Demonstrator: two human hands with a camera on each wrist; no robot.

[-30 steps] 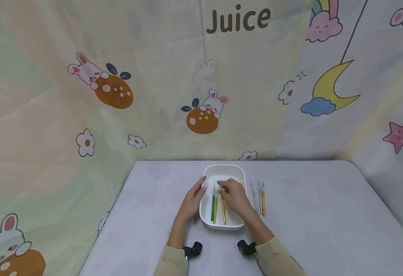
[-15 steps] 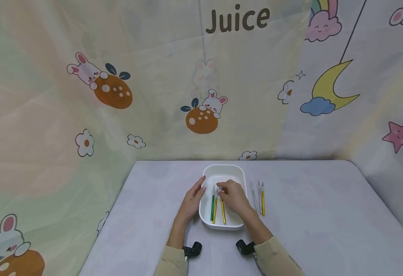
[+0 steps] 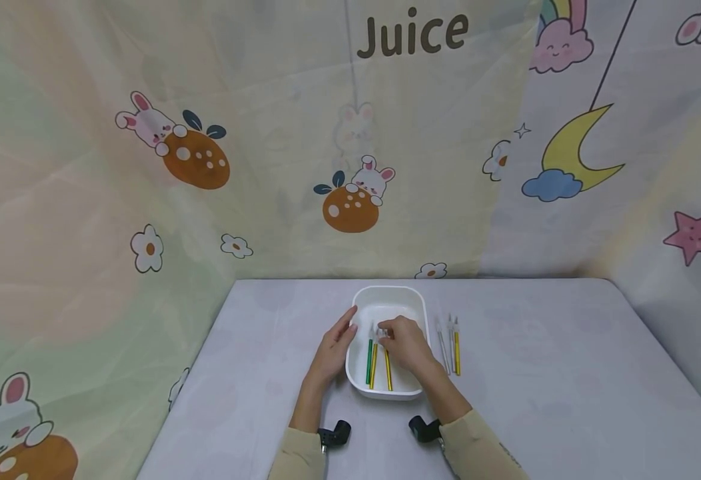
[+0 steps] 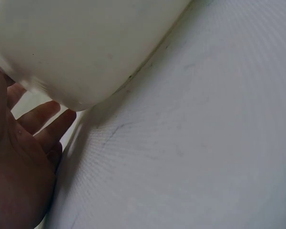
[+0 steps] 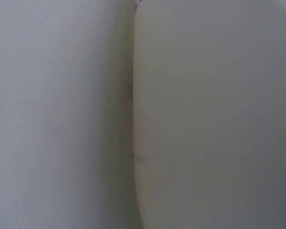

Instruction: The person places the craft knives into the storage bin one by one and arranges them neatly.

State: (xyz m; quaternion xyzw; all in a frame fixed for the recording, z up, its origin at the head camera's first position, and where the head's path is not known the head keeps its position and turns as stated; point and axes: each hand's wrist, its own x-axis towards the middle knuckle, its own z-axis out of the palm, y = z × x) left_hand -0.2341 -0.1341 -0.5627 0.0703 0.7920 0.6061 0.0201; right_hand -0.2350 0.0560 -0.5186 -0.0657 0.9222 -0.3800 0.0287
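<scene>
A white rounded tray point(image 3: 410, 387) sits at mid-table. My left hand point(image 3: 330, 350) holds its left side, thumb and forefinger at the rim; in the left wrist view more fingers point(image 4: 40, 117) lie against the outer wall. Inside the tray my right hand point(image 3: 407, 340) pinches the upper end of a gold craft knife point(image 3: 389, 373), a slim stick whose tip the fingers hide. Left of it lie a green craft knife point(image 3: 369, 360) and another gold one, with pale caps. The right wrist view shows only the tray's outer wall point(image 5: 195, 119) and the tabletop, not the hand.
To the right of the tray, several similar slim craft knives lie on the white-covered table point(image 3: 542, 373), silver ones point(image 3: 444, 350) and a gold one point(image 3: 457, 353). A patterned cloth wall point(image 3: 278, 133) rises behind and at the sides.
My right hand has shifted slightly down toward me inside the tray. The left hand and the tray stay essentially where they were.
</scene>
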